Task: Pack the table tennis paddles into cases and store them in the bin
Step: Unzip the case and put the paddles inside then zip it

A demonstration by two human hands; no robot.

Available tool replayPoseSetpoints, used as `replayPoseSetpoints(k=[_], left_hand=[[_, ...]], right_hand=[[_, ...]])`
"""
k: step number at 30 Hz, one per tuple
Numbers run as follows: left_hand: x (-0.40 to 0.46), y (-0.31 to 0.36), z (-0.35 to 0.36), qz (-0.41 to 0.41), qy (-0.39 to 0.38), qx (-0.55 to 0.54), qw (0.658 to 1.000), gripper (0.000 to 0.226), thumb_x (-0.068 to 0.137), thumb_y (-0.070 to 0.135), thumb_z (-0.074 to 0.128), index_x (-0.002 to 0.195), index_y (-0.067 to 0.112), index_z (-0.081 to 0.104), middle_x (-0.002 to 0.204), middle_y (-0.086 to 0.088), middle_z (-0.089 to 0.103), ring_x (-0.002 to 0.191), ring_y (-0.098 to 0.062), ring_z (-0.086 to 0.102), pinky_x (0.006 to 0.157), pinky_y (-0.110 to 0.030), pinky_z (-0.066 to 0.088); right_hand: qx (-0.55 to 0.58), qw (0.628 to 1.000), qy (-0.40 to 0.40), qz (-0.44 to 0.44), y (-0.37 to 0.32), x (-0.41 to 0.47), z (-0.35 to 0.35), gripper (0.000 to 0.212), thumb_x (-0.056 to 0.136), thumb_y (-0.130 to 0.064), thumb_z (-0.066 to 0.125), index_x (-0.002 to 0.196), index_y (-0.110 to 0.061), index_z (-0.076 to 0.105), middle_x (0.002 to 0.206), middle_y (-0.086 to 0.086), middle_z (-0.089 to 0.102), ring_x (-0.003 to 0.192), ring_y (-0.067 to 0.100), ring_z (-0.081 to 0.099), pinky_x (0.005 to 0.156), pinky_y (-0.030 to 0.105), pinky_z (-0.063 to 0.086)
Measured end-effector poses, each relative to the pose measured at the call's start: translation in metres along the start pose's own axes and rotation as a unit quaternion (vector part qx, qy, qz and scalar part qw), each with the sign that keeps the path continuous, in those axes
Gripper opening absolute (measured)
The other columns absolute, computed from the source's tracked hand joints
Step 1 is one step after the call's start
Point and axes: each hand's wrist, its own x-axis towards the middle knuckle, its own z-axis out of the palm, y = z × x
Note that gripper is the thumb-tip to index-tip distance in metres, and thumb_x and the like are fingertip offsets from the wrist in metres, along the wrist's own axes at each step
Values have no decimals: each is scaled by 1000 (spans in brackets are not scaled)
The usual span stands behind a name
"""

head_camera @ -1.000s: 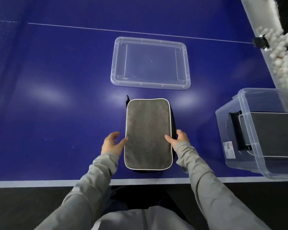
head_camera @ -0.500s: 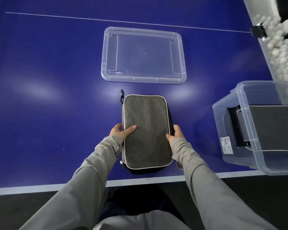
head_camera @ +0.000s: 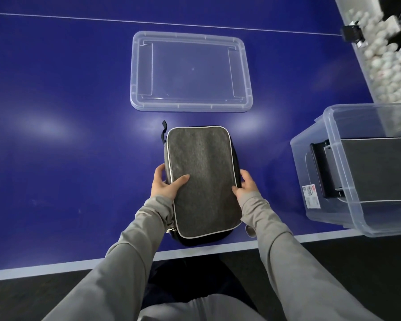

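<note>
One blue table [head_camera: 56,158], dark floor [head_camera: 357,262].

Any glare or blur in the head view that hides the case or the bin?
Head view: soft glare patches on the blue table left and right of the case, none on it; case and both hands sharp; bin walls reflective yet a grey case inside reads through; wide-angle bending at the edges; balls top right slightly blurred.

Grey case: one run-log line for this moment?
grey case | gripped both sides, left hand, right hand | on table edge | bin open, right
</note>
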Motion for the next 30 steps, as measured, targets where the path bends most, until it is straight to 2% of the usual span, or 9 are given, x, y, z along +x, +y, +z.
replayPoseSetpoints(k=[4,7,11,13,16,19,23,28,30], left_hand=[[-7,6,-2,3,31,-42,999,53,69,23,81,108,37,48,80,2,67,56,-8,67,50,-20,52],[-13,10,-5,-8,75,-85,994,54,67,27,82,109,35,48,78,3,66,53,-6,66,47,-18,49],[-13,21,-10,-24,148,-169,974,55,66,30,82,106,34,45,83,5,62,68,-11,64,60,-23,49],[-12,29,-10,-24,172,-194,965,60,65,32,82,111,31,43,86,5,59,74,-12,61,70,-28,48],[-12,40,-7,-17,208,-235,949,68,66,29,82,119,23,39,86,6,54,74,-9,57,70,-28,45],[-15,50,-2,-26,226,-255,940,70,68,28,80,122,20,36,83,6,52,72,-9,55,63,-21,41],[-23,57,5,-31,254,-266,929,73,70,27,79,127,17,35,82,7,51,72,-9,54,75,-27,40],[-28,62,9,-26,276,-288,917,70,70,21,79,125,13,37,97,-1,55,85,-19,58,79,-30,44],[-27,62,8,-26,276,-289,917,71,69,21,80,125,13,38,103,-3,56,86,-20,58,80,-29,45]], right_hand=[[31,999,-7,-28,-9,-6,-8,46,89,6,49,131,-11,43,124,20,57,108,28,57,95,33,44],[2,993,67,-96,-16,-21,-15,47,86,-5,61,130,-10,45,121,15,57,100,23,56,91,31,44],[-80,928,216,-292,-12,-66,-10,25,82,-13,66,105,-4,60,96,7,57,88,25,55,82,45,47],[-120,893,252,-352,-6,-90,2,21,82,-25,63,92,-7,61,90,2,55,85,22,53,77,39,44],[-180,860,243,-411,1,-113,28,26,81,-36,62,81,-10,62,81,1,57,79,20,52,68,35,39],[-233,857,202,-412,-1,-118,51,36,78,-48,63,78,-11,61,72,-1,56,67,21,54,62,32,35],[-237,859,248,-380,-15,-108,62,42,71,-53,67,73,-12,60,65,-3,57,58,18,54,59,28,35],[-232,841,278,-402,-21,-104,60,16,79,-26,63,71,-11,62,59,-3,55,52,17,51,50,31,38],[-234,837,275,-411,-20,-102,59,15,80,-19,58,68,-11,62,57,-2,55,50,18,49,49,32,39]])
